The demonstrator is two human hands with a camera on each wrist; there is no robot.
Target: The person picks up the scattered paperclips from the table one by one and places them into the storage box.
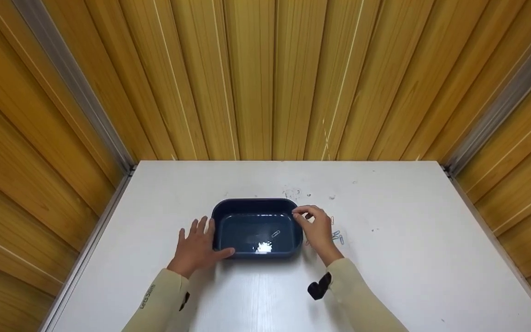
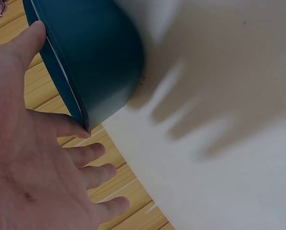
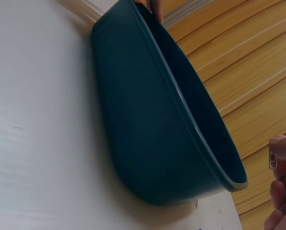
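Pinching a clip (image 3: 273, 166) between thumb and fingertip, the right hand (image 1: 316, 229) is holding it by the right end of the tub (image 1: 242, 229). The left hand (image 1: 196, 247) is resting splayed, thumb and forefinger touching the tub's left end. A second clip (image 1: 275, 234) is lying inside; loose clips (image 1: 341, 240) are lying right of the right hand.
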